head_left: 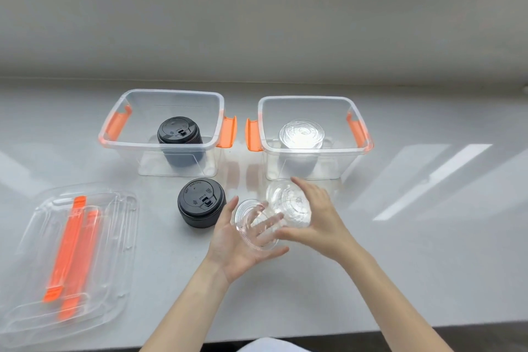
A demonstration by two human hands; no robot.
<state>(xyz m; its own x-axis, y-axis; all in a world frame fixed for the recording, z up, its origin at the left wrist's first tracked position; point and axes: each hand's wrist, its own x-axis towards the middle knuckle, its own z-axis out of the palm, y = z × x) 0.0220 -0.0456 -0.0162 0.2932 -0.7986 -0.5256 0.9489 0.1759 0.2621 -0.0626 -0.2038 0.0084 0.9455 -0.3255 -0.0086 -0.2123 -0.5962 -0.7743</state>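
My left hand lies palm up above the counter, fingers straight, with one clear plastic cup lid resting on them. Just to its right, my right hand grips a short stack of clear cup lids, fingers curled round its right side. The single lid and the stack sit close together, edges nearly touching. A stack of black cup lids stands on the counter left of my hands.
Two open clear bins with orange latches stand behind. The left bin holds a stack of black lids; the right bin holds a stack of clear lids. Two clear bin covers with orange strips lie stacked at the left front.
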